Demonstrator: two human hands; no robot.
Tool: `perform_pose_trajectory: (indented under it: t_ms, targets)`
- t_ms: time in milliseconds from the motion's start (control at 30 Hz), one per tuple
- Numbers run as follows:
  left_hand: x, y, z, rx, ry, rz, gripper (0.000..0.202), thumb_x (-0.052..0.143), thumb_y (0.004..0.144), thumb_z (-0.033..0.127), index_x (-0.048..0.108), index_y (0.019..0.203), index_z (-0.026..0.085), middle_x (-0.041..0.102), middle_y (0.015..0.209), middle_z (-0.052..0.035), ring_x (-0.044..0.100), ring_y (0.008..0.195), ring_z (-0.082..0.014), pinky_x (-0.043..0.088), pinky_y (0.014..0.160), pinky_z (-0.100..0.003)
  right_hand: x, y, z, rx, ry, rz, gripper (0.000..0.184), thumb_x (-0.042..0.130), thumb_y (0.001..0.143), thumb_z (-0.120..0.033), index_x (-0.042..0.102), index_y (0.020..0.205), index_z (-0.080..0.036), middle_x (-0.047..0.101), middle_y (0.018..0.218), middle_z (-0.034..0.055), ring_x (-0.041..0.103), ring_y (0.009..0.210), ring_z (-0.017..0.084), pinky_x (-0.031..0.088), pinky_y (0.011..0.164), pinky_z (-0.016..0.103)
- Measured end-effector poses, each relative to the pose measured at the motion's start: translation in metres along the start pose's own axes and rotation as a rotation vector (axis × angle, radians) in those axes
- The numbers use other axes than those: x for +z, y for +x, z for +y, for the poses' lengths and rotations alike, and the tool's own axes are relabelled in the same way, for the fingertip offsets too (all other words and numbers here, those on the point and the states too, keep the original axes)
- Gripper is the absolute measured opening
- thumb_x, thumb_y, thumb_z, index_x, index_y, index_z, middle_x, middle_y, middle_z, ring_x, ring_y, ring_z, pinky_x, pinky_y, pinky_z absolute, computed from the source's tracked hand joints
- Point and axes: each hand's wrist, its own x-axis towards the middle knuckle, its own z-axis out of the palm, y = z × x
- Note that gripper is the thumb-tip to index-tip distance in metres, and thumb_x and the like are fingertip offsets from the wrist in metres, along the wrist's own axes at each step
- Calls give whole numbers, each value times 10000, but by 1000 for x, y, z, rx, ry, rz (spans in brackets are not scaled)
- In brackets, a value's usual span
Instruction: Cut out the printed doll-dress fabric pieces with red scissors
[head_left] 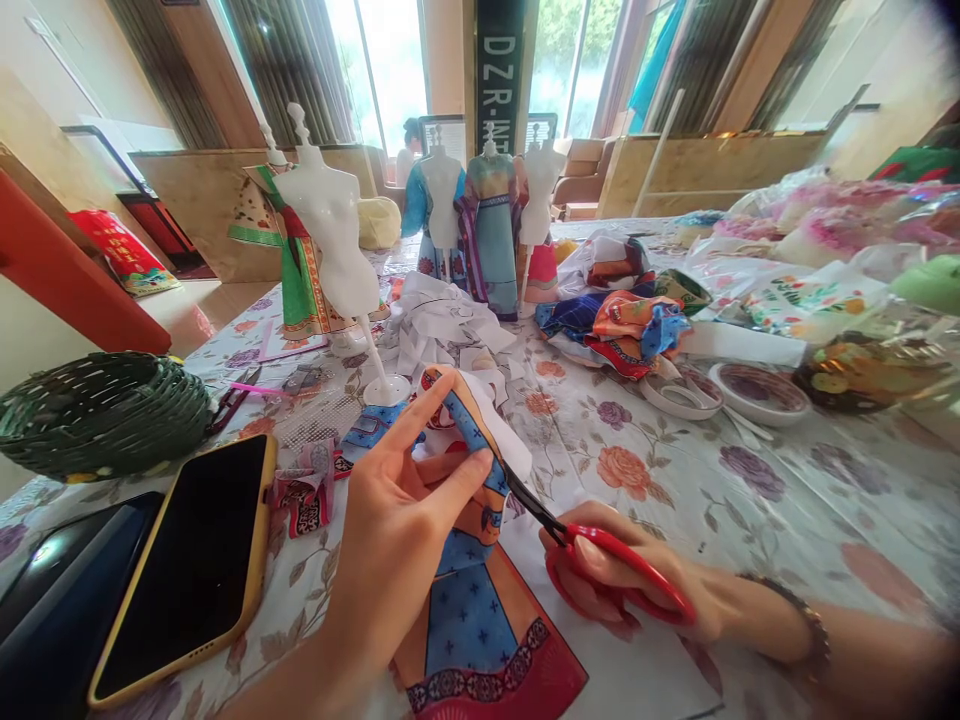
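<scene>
Between the thumb and fingers of my left hand (409,510) is a folded piece of blue and orange patterned fabric (474,425). White backing shows along its right side. My right hand (630,575) grips red-handled scissors (637,570), whose dark blades meet the fabric's edge close to my left thumb. How far the blades are apart is hard to make out. Below both hands, a larger patterned piece (472,620) with blue, orange and dark red areas lies on the table, partly covered by my left hand. Small patterned scraps (304,495) lie left of my left hand.
A bare white mannequin (330,230) stands behind my hands, with dressed ones (491,230) farther back. White scraps (450,320) are heaped between them. A phone (187,570) and green basket (105,410) sit left. Tape rolls (757,393) and bundled fabric (622,325) lie right.
</scene>
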Motion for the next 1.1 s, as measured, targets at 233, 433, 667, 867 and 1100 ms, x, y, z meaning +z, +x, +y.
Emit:
perform_pose_trajectory:
  t_ms: [233,433,667,867,1100]
  targets:
    - [3,-1,2,-8,2,1,644,831,664,173,648,1252,360,744,803,23,633,505,-103,578,475,-206,1,2,1,-25,27,14,622,502,842,-719,393,554,-178,404,520,-40,368,425,50,287,405,191]
    - [4,-4,2,-45,-1,2,683,840,647,172,636,1276,341,689,631,43,567,403,-80,515,405,-164,0,1,7,-45,45,30,603,496,862,-701,373,571,-187,386,532,-43,349,431,55,256,390,192]
    - [5,-4,3,-47,6,13,671,846,636,175,651,1253,353,673,663,50,562,396,-77,498,381,-164,-3,-1,15,-69,-15,48,567,450,923,-642,379,594,-185,386,541,-48,331,443,58,251,430,222]
    - [6,-4,4,-27,16,8,668,838,650,168,643,1267,331,677,669,46,570,406,-71,498,398,-147,-2,-1,13,-58,-95,96,595,417,928,-661,371,573,-186,382,538,-43,331,461,68,242,446,240]
    - [4,-3,4,-45,1,5,694,842,639,160,635,1279,332,666,604,59,575,398,-71,492,404,-126,0,-2,11,-114,-122,73,589,375,947,-647,329,572,-196,362,554,-45,317,472,74,233,446,224]
